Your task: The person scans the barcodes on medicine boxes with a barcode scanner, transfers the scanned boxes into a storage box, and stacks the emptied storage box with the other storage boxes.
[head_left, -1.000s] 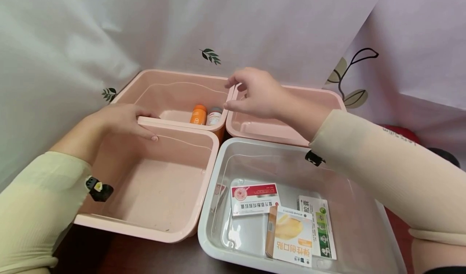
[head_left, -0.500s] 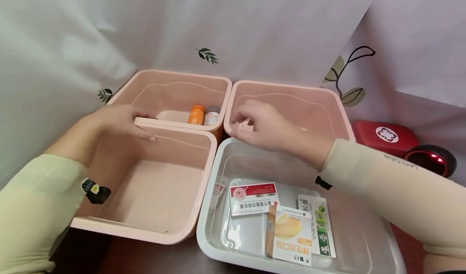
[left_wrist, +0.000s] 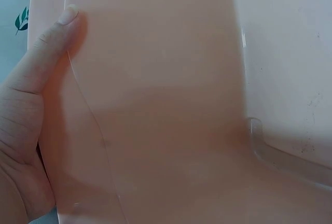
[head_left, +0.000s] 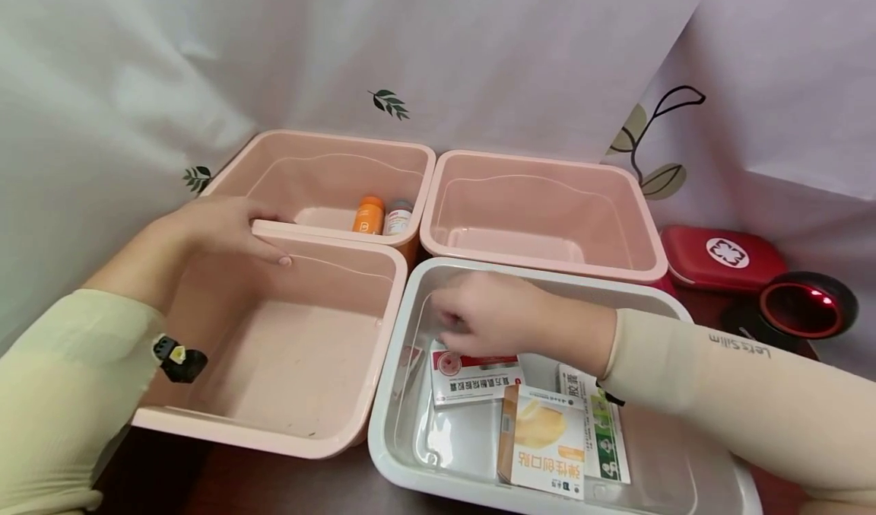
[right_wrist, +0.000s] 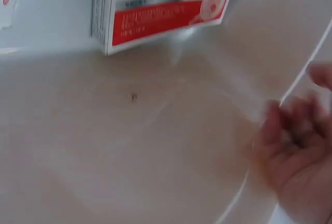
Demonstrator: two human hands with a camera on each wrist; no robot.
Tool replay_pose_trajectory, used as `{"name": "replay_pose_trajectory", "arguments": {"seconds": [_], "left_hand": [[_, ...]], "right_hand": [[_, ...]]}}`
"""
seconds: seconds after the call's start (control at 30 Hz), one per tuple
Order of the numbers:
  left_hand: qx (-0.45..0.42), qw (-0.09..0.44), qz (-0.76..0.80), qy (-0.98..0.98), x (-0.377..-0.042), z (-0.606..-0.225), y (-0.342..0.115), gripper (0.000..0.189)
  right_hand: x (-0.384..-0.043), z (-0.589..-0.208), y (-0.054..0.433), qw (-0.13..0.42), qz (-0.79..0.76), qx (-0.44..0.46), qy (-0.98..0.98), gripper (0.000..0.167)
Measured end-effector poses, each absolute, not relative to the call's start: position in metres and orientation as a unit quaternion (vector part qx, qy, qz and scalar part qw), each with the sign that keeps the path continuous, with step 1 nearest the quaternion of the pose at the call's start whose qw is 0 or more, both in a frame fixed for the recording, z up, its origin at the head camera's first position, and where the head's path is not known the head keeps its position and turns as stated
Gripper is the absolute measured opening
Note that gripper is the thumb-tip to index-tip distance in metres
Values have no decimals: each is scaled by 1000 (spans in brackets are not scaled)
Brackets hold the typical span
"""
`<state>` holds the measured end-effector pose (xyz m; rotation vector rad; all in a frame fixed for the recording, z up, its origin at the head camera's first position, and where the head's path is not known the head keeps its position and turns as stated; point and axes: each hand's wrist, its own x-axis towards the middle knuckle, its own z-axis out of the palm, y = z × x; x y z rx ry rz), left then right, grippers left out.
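My left hand (head_left: 222, 230) grips the rims where the front left pink bin (head_left: 274, 448) meets the back left pink bin (head_left: 342, 138). Its thumb (left_wrist: 49, 47) lies inside the front bin's wall; the other fingers are mostly hidden behind the rim. My right hand (head_left: 489, 313), fingers loosely curled and holding nothing, is over the far left part of the white bin (head_left: 380, 431). Below it lies a red and white capsule box (head_left: 472, 386), partly covered by the hand. Beside that are an adhesive bandage box (head_left: 547, 439) and a green and white capsule box (head_left: 602, 431).
An orange bottle (head_left: 369, 215) and a white bottle with a grey cap (head_left: 398, 218) stand in the back left bin. Behind the white bin is another pink bin (head_left: 547, 159). At right are a red first-aid case (head_left: 698, 256) and a black round device (head_left: 810, 306). A curtain (head_left: 513, 58) hangs behind.
My right hand has moved from above the rim between the two back bins, toward me and down into the white bin. My left hand keeps its place on the rims.
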<state>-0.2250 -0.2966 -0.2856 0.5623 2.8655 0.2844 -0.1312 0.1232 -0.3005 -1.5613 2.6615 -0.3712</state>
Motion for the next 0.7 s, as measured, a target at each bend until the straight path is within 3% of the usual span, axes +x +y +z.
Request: {"name": "replay_pose_trajectory", "arguments": {"seconds": [0.13,0.23,0.5,0.7], "left_hand": [[187,107,95,972,-224,-285,-297,78],[183,110,98,972,-224,-284,-297,81],[181,111,100,972,-224,-282,-296,81],[191,111,102,970,-224,-283,-295,78]], "right_hand": [[-120,-311,121,140,-4,-432,891,31],[-113,-322,119,180,47,-391,901,44],[-99,-340,119,223,111,-297,922,56],[-97,-344,119,197,149,-327,912,50]]}}
